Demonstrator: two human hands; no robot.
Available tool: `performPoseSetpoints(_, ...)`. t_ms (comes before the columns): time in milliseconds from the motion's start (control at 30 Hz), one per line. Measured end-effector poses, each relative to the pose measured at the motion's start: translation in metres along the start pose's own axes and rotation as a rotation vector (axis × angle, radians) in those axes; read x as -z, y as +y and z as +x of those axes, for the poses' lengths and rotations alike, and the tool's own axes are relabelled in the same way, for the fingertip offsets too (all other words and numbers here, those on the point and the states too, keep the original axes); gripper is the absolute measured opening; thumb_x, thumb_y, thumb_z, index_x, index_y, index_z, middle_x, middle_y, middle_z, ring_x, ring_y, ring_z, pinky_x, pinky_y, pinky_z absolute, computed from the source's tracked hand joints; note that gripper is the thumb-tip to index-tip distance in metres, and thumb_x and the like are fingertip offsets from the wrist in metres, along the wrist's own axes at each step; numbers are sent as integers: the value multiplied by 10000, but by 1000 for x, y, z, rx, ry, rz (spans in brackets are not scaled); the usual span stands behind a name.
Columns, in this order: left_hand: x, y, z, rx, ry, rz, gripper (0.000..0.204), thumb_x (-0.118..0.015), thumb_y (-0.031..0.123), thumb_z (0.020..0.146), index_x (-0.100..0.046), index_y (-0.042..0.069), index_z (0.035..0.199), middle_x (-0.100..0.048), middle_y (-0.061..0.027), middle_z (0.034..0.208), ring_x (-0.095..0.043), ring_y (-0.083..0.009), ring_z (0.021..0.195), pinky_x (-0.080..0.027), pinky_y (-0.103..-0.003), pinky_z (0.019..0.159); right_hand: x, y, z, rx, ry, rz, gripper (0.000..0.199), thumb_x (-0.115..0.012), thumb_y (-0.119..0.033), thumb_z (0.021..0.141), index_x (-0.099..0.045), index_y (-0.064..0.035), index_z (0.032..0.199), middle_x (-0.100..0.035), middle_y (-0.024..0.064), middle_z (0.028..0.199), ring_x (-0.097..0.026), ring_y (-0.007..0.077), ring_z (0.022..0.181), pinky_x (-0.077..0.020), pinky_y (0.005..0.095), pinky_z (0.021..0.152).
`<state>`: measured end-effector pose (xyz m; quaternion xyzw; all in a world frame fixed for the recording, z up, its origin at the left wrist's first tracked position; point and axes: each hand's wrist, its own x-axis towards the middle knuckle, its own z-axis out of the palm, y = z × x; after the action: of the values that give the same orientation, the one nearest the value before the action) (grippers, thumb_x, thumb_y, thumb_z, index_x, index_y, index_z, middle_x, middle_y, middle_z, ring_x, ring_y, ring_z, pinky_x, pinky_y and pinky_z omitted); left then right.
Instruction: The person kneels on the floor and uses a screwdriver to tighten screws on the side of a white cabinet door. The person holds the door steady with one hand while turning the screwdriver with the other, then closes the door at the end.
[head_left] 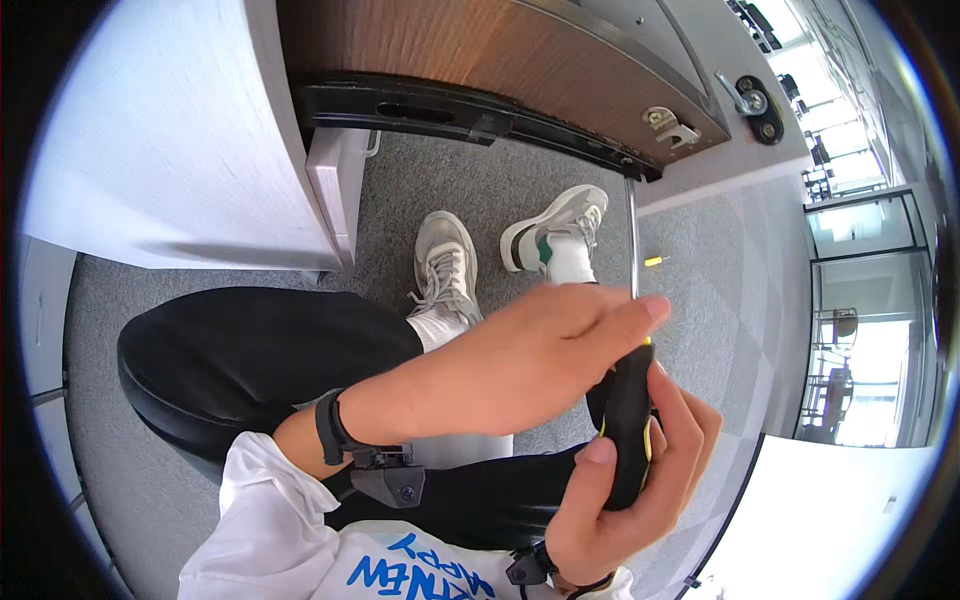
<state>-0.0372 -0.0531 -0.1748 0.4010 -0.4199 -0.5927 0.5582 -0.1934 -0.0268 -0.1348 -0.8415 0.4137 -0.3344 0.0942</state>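
A long-shafted screwdriver [628,430] with a black and yellow handle points away from me. My right hand [672,480] is wrapped round its handle, thumb along the near side. Reaching across from the left, my left hand [560,345] closes on the shaft just ahead of the handle. The far end of the shaft meets the right end of a black metal slide rail [420,110]; the tip itself is too small to make out. This rail runs along the lower edge of a brown wood-grain panel [450,55]. A metal hook bracket [672,128] is fixed near the panel's right end.
A white cabinet side [170,130] stands at left. At upper right, a light panel [690,40] carries a black and metal fitting [757,105]. A small yellow piece [654,261] lies on the grey carpet [390,185]. My shoes [445,255] are below the rail.
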Motion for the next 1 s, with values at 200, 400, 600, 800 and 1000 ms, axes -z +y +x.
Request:
performPoseSetpoints(200,-4,-1,-4,-27,59,-85,452,-456,444,1102,-620,57,936,-503,16,780,-440,-50,657,-367,-207,590,4,1,-12,-323,-36,407,704,-520,-460,987,-440,75,1437,-554,225,1241,-620,156,697,-465,231,582)
performPoseSetpoints(400,-8,-7,2,-86,61,-134,446,-443,447,1110,-621,60,977,-496,23,795,-446,-52,654,-363,-208,578,19,13,-35,-534,-115,506,702,-555,-563,1006,-498,53,1337,-646,105,784,-540,84,491,-366,195,451)
performPoseSetpoints(600,-10,-4,-1,-72,55,-143,424,-407,402,1129,-623,52,1024,-493,18,785,-429,-40,621,-334,-196,541,15,20,-42,-337,14,195,578,-658,-384,989,-587,83,1321,-726,185,908,-701,155,669,-522,202,609)
performPoseSetpoints(800,-6,-7,3,-126,65,-99,460,-360,415,1135,-634,61,1027,-460,45,697,-392,-23,569,-300,-189,502,11,20,-30,-113,19,92,541,-760,-181,903,-606,80,1350,-739,186,924,-692,176,649,-499,219,591)
performPoseSetpoints(1000,-2,1,2,-57,28,-149,512,-328,445,1130,-659,68,1030,-473,51,649,-395,-11,537,-291,-190,480,3,21,-21,102,90,-20,609,-877,68,669,-724,0,1254,-503,46,778,-420,141,601,-305,279,512)
